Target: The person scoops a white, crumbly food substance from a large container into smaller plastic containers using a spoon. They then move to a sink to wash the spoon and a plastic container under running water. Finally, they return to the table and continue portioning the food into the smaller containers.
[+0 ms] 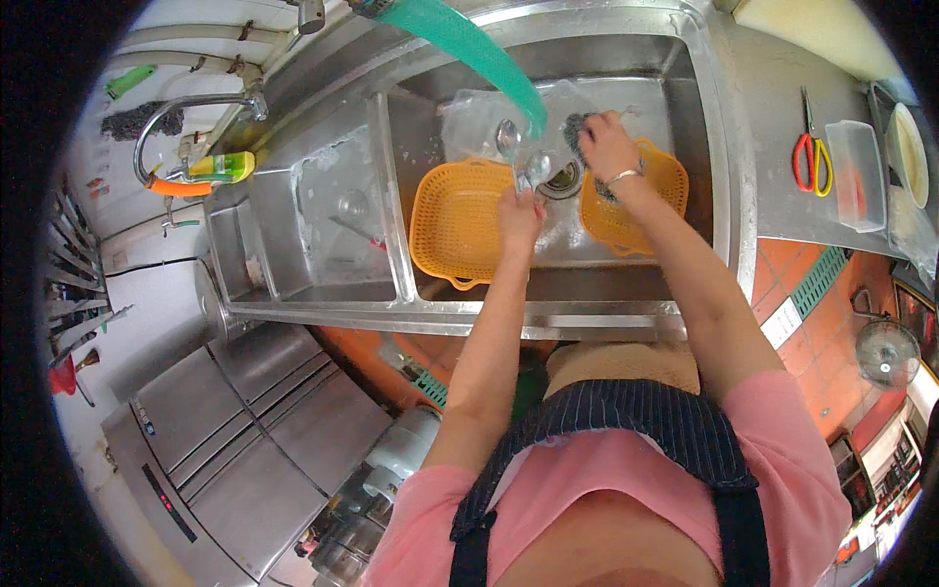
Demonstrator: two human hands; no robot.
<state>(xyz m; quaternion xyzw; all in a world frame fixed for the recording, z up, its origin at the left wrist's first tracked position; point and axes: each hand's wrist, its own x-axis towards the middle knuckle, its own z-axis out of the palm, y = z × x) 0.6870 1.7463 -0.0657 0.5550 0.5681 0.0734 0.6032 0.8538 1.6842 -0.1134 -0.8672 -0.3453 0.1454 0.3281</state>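
My left hand (pixel 521 220) grips metal spoons by their handles; the bowls of two spoons (pixel 508 136) show above my fingers, close to the mouth of a green hose (pixel 477 51). In my right hand (pixel 610 147) is a dark grey scouring pad (pixel 576 134), held apart from the spoons. Beneath my left hand, a yellow-orange plastic basket (pixel 458 220) stands in the sink. A second such basket (pixel 664 187) is partly hidden under my right wrist and holds dark items I cannot make out. Between the baskets lies the sink drain (pixel 563 180).
A steel divider (pixel 396 220) separates this basin from the left one, where a red-tipped utensil (pixel 359 231) lies. A curved faucet (pixel 147 139) and a yellow-green bottle (pixel 227 167) are at left. Scissors (pixel 810 154) and a clear plastic container (pixel 857 176) sit on the right counter.
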